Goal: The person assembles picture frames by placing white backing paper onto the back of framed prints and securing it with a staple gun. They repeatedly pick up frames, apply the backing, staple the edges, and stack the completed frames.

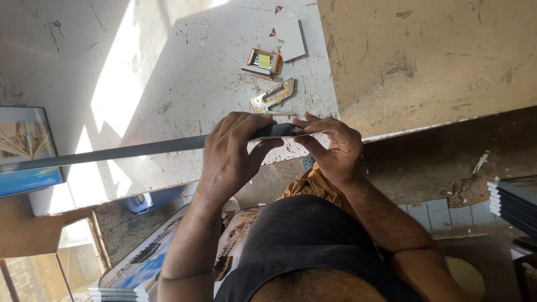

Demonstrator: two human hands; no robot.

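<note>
The left hand (232, 154) is closed around a long dark strip (140, 150), a frame moulding by the look of it, with the fingers curled over its top edge and the thumb pressing from below. The right hand (330, 146) pinches the same strip at its near end, fingertips gathered on the top; exactly what the fingers do there is hidden, since the end of the strip disappears between the two hands. A thin pale sliver pokes out at the right fingertips, and I cannot tell whether it belongs to the strip or is a separate piece.

The strip runs leftward, level above the white, scratched bench (168, 67), and its far end is lost against a framed picture (25, 151) at the left edge, itself cut off by the frame. Whether strip and picture touch cannot be made out.

On the bench just beyond the hands lies a metal staple gun (272, 95) with an orange handle opening, and next to it a small orange box (263, 60) with its contents too small to identify. A pale flat offcut (292, 39) lies past the box.

Below the bench edge, printed pictures (145, 257) are stacked on the floor, partly covered by the left forearm. A stack of dark frames (514, 204) is cut off at the right edge. A blue object (142, 201) under the bench is mostly hidden.
</note>
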